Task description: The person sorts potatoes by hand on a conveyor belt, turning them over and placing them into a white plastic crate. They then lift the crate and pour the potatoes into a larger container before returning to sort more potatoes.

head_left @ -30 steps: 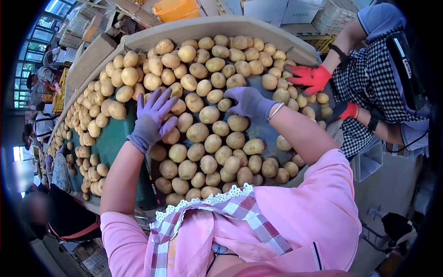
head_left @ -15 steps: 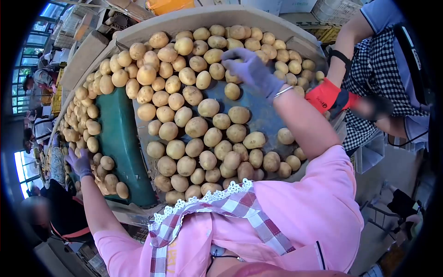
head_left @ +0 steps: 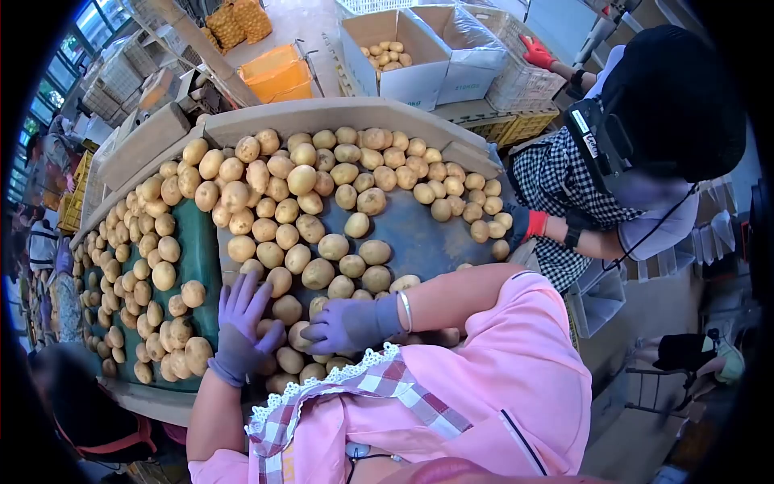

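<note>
1. Left hand (head_left: 244, 323) spreads open against potatoes (head_left: 302, 180); right hand (head_left: 347, 325) curls over others, grip unclear.
2. Potatoes lie across the rimmed table (head_left: 322, 111), nine to two o'clock.
3. At one o'clock, a cardboard box (head_left: 415, 81) holds potatoes.
4. Toward two stands a white crate (head_left: 524, 78).

A produce packing shed, by the look of it. Loose potatoes (head_left: 302, 179) covered a long green-and-blue sorting surface (head_left: 197, 250) edged with boards (head_left: 322, 111). Beyond: open cartons (head_left: 423, 81), one part-filled with potatoes; plastic crates (head_left: 524, 77); full net sacks (head_left: 251, 20). Co-worker in checked apron (head_left: 556, 169) alongside; more people far left, near paned windows (head_left: 76, 40).
</note>
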